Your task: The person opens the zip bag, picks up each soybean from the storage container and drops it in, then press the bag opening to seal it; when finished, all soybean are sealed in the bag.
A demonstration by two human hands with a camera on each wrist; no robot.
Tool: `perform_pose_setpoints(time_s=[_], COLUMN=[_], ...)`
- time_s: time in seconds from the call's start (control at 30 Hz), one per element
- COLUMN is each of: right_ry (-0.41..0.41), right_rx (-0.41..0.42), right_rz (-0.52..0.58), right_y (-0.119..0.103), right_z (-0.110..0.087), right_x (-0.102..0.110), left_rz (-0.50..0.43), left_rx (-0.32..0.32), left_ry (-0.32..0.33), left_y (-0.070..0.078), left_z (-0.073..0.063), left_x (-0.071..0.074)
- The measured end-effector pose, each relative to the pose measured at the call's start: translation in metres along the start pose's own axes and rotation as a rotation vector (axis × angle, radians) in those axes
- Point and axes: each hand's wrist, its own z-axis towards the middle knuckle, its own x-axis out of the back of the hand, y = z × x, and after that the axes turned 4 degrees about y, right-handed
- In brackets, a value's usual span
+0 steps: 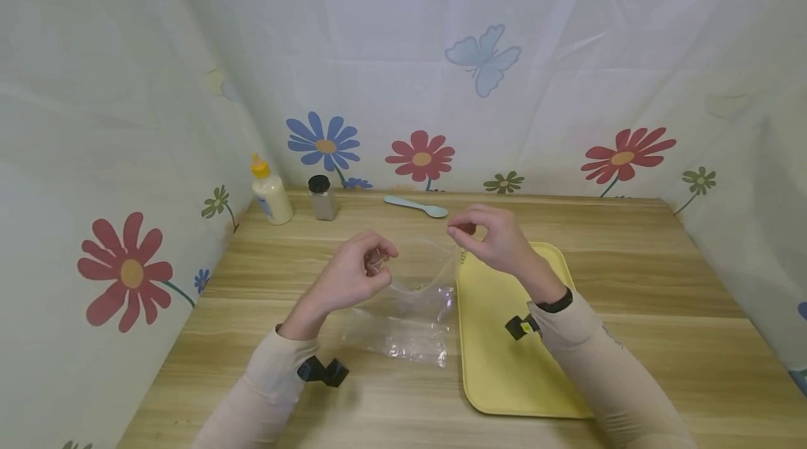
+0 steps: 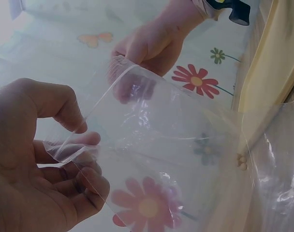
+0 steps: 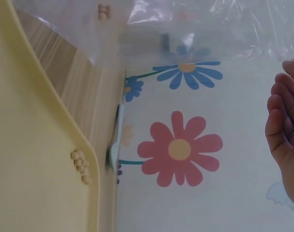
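Observation:
A clear plastic zip bag point(image 1: 403, 326) hangs between both hands, its mouth edge stretched from one to the other. The left hand point(image 1: 353, 270) pinches one corner of the mouth between thumb and fingers. At the opposite corner, the right hand point(image 1: 498, 239) grips the edge with curled fingertips, above the far end of the yellow tray point(image 1: 504, 382). A few small beige balls point(image 2: 241, 162) show through the lower part of the bag. More beige balls point(image 3: 80, 164) lie in a corner of the tray; the right forearm hides part of that tray in the head view.
Along the back of the wooden table point(image 1: 637, 260) stand a squeeze bottle point(image 1: 273, 198) with a yellow nozzle and a small jar point(image 1: 324, 204) with a black lid. A pale blue spoon point(image 1: 412, 206) lies to their right. Flower-printed cloth point(image 1: 536, 113) encloses the table's back and sides.

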Motion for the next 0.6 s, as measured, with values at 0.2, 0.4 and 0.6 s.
perform_pose_setpoints(time_s=[0.2, 0.4, 0.6], right_ry=[-0.002, -0.013, -0.054], right_rx=[-0.03, -0.07, -0.131], right_rz=[-0.01, -0.031, -0.064], right_y=[0.011, 0.022, 0.03], right_z=[-0.004, -0.008, -0.011], right_x=[-0.002, -0.003, -0.003], left_rz=[0.004, 0.0, 0.002], left_rx=[0.001, 0.005, 0.009], left_ry=[0.0, -0.001, -0.003], left_y=[-0.001, -0.001, -0.002], left_z=[-0.001, 0.0, 0.0], left_x=[0.0, -0.001, -0.001])
